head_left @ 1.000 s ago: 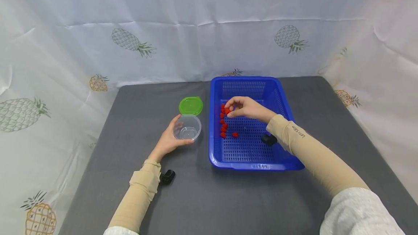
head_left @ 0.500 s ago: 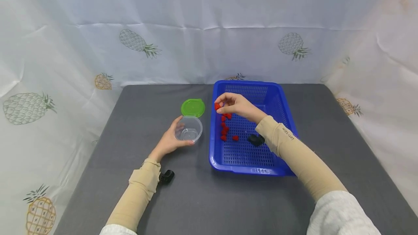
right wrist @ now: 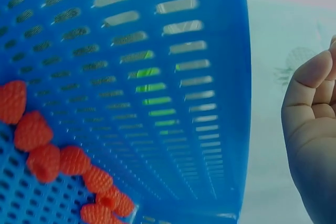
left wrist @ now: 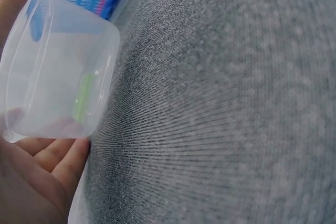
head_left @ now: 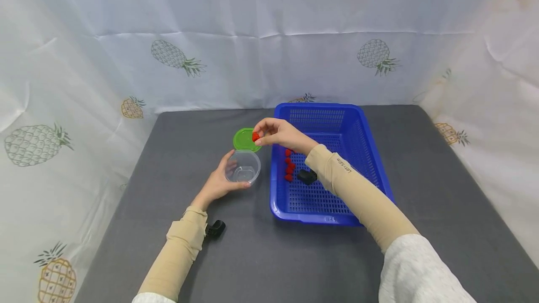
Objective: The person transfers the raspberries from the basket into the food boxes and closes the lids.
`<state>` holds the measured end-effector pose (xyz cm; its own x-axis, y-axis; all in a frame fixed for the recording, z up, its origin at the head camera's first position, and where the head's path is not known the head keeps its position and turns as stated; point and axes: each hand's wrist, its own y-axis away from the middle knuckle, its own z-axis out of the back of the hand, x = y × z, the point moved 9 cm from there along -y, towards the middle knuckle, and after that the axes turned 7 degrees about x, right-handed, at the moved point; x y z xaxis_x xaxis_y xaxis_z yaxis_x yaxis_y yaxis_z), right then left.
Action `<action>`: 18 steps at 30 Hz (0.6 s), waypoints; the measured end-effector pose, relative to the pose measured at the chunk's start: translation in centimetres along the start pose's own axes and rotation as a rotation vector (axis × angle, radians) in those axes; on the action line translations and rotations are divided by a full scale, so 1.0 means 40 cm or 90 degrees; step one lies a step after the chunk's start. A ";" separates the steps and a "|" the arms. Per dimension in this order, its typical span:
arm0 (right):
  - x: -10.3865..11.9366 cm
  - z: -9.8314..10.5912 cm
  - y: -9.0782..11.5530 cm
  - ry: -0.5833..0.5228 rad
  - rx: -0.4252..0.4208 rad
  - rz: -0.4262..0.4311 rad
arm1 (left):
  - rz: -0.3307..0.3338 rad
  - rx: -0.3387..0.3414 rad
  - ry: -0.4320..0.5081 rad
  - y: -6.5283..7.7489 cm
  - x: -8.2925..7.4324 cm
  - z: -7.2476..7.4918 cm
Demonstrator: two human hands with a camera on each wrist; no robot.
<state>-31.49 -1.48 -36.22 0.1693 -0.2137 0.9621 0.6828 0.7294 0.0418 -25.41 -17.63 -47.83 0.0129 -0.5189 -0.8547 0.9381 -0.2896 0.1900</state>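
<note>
My left hand (head_left: 215,180) holds a clear round plastic tub (head_left: 245,168), thumb at the near side and fingers round the far side. Seen from the left wrist, the tub (left wrist: 68,72) has nothing in it. A red raspberry (head_left: 255,137) is pinched between the thumb and fingers of my right hand (head_left: 283,135), over the green lid (head_left: 241,140) behind the tub. More raspberries (right wrist: 44,162) lie along the left side of the blue basket (head_left: 276,195). In the right wrist view, part of my right hand (right wrist: 317,129) shows beyond the basket wall, and its fingertips are cut off.
The basket stands just right of the tub on a grey cloth-covered table (head_left: 252,261). White curtains (head_left: 261,69) with pineapple prints hang behind and at both sides. A black wrist device (head_left: 216,229) is by my left forearm, another (head_left: 306,176) under my right.
My right hand has lifted a raspberry from the basket and carried it left past the rim, over the green lid. My left hand has stayed on the tub.
</note>
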 end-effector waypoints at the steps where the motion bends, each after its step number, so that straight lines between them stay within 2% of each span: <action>1: 0.001 -0.005 -0.006 -0.005 0.002 0.000 | 0.000 -0.001 0.001 0.000 0.001 0.000; 9: -0.005 -0.047 -0.053 -0.030 0.037 -0.007 | 0.000 -0.004 -0.022 -0.001 0.005 0.004; 18: -0.008 -0.090 -0.093 0.026 0.084 -0.016 | 0.004 -0.002 -0.013 0.001 0.005 0.001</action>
<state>-31.52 -6.45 -37.63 0.1835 -0.2576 0.9487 0.5880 0.8021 0.1040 -25.39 -17.76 -47.99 0.0119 -0.5378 -0.8430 0.9390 -0.2838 0.1943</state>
